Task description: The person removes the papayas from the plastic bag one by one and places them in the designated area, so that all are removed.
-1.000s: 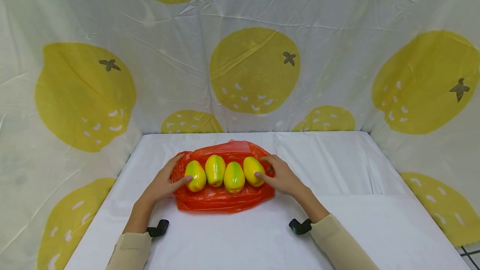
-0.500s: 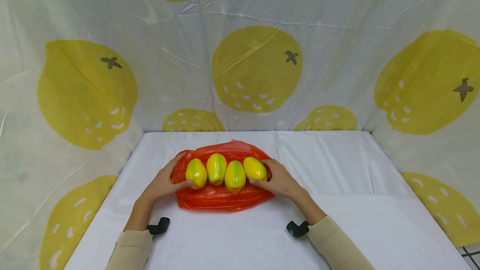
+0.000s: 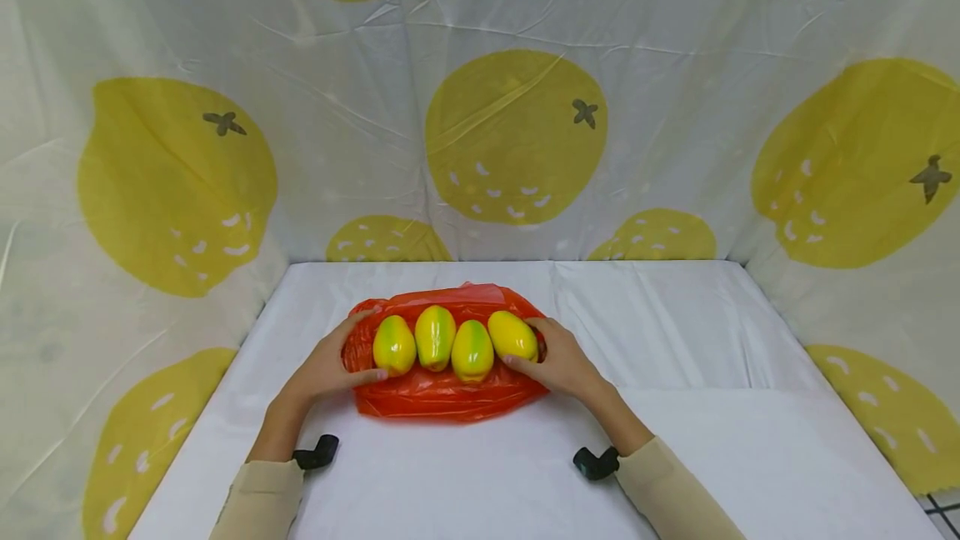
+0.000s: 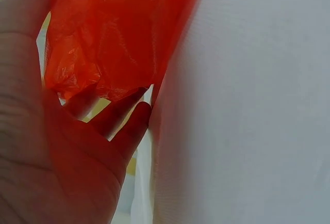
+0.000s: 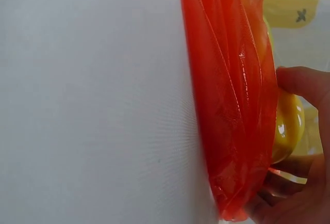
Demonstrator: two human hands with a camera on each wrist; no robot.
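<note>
Several glossy yellow-green fruits, mango-like in shape, lie side by side on a crumpled red plastic bag (image 3: 450,408) in the head view. My right hand (image 3: 564,361) grips the rightmost fruit (image 3: 512,335), thumb on its near side and fingers round its far end. That fruit leans to the left and bulges past the bag's edge in the right wrist view. At the bag's left end, my left hand (image 3: 324,365) is spread with its thumb tip by the lower end of the leftmost fruit (image 3: 394,346). The left wrist view shows its fingers (image 4: 135,126) extended against the red plastic.
A white cloth covers the table (image 3: 465,482). Behind it and at both sides hangs a pale curtain (image 3: 675,23) printed with large yellow lemons. A black wrist mount (image 3: 317,452) sits on the left wrist, another mount (image 3: 597,462) on the right.
My right hand has closed round the rightmost fruit, which now leans further left at the top. My left thumb has slid down from the leftmost fruit's side to its lower end.
</note>
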